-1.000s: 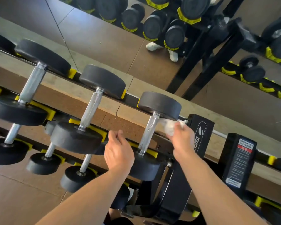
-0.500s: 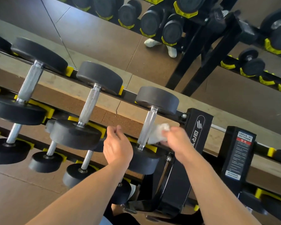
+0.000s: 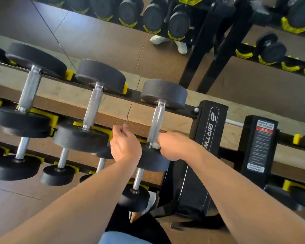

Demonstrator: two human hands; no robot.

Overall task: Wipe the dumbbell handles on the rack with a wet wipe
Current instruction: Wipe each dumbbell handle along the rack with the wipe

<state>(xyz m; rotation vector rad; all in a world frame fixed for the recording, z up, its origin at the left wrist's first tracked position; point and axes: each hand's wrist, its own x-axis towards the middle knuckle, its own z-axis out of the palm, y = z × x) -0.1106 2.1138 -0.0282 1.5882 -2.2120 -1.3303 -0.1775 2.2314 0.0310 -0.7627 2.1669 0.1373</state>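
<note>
wet wipe (image 3: 155, 146): only a small white scrap shows, pressed at the low end of the rightmost top-row handle (image 3: 156, 123), just above that dumbbell's near head; the rest is hidden inside the right hand (image 3: 174, 147). right grip is clenched around the wipe, against the handle. left hand (image 3: 125, 147) hangs between the middle and right dumbbells, fingers loosely curled, holding nothing, not touching a handle as far as i can tell.

count, top row of rack (image 3: 208, 131): 3 dumbbells in full view, chrome knurled handles, black round heads, seated in yellow cradles. a fourth is cut off at the left edge. lower row: 4 chrome handles visible, two partly hidden behind the forearms; heads blurred. more dumbbells to the far right, cut off.

mirror (image 3: 104, 41) behind shows the reflected rack and a pair of white shoes; count there unclear. black label panel (image 3: 259, 147) on the right upright, text too small to read.
</note>
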